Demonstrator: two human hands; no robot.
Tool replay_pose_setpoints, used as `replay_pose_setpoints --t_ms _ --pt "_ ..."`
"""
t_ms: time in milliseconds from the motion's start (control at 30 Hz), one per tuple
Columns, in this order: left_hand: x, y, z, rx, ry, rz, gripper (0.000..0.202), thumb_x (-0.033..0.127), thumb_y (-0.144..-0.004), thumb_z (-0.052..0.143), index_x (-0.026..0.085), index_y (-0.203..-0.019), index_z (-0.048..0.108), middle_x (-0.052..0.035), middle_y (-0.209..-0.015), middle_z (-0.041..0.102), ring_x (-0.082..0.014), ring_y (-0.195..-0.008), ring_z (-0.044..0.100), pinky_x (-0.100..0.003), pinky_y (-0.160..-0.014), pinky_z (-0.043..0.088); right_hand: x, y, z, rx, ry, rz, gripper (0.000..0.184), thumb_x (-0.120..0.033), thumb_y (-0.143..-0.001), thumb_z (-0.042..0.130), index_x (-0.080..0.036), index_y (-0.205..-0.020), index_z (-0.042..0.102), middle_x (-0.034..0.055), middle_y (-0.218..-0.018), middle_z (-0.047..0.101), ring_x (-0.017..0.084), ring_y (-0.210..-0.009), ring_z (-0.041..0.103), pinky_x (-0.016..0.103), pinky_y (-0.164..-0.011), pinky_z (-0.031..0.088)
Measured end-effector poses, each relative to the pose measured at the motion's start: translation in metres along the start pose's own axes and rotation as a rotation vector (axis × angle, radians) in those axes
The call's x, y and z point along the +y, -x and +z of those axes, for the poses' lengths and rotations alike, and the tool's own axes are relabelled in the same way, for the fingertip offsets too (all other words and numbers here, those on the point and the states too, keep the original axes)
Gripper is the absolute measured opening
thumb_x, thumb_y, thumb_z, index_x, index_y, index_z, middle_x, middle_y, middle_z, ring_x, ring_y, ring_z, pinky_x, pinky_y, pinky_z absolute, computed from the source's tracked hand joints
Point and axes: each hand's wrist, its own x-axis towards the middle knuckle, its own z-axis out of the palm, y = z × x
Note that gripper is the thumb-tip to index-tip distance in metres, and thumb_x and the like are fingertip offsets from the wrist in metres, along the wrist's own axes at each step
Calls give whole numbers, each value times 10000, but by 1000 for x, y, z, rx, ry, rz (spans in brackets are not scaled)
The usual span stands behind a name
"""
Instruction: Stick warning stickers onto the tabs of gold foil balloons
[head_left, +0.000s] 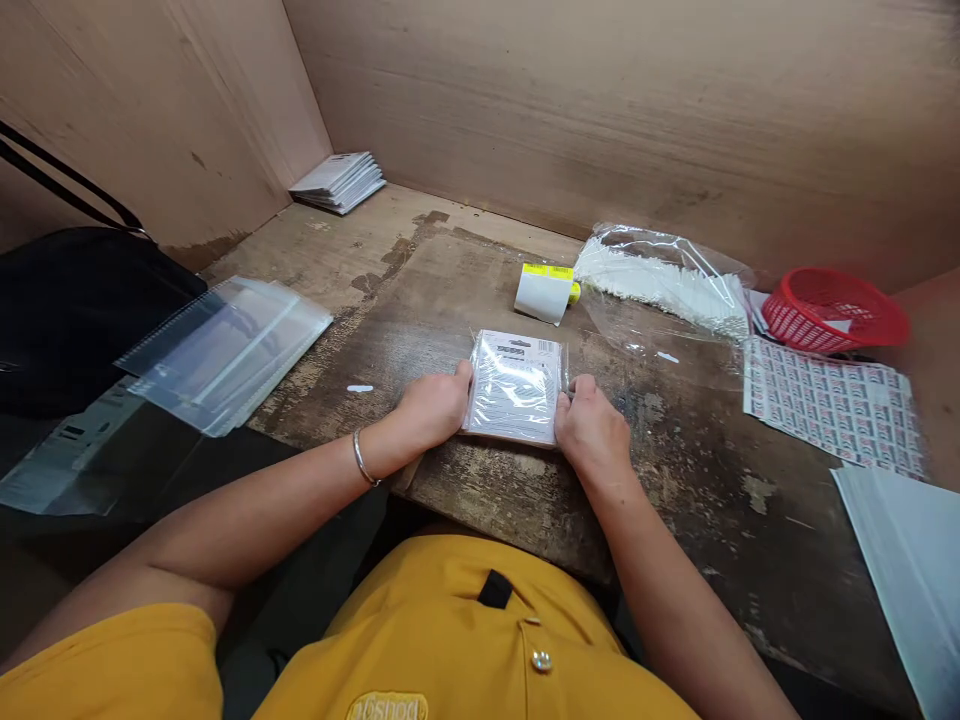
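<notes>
A flat, square white packet [516,390] in shiny clear plastic lies near the table's front edge, with a barcode and a dark hanging slot at its far side. My left hand [441,405] is closed on the packet's left edge. On the opposite edge my right hand [592,425] grips it, fingers curled and thumb along the side. Just beyond the packet stands a curled strip of labels [544,293] with yellow barcode stickers, beside a small yellow roll [574,293].
Clear plastic sleeves [232,350] lie at the left by a black bag [90,310]. A stack of white packets [339,182] sits in the back corner. Rightward are a clear bag of white pieces [660,285], a red basket [832,310], a sticker sheet [832,405] and pale sheets [907,570].
</notes>
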Motion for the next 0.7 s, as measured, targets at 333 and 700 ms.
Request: replay_pose_setpoints --t_ms 333,700 --pt "-6 50 26 178 -23 430 559 283 -942 431 82 -1454 330 -205 -1531 333 -310 -1440 284 -519 -1145 273 30 49 -14 56 -19 -435 415 -306 -946 417 -161 -1308 559 129 -1303 625 315 -1297 478 566 -1060 368" --pt "4 66 47 260 -87 282 741 432 -897 507 -7 -1455 295 -265 -1469 397 -357 -1374 397 -562 -1109 338 30 47 -2 -84 27 -585 535 -295 -957 413 -186 -1478 356 147 -1464 463 282 -1347 454 530 -1070 414"
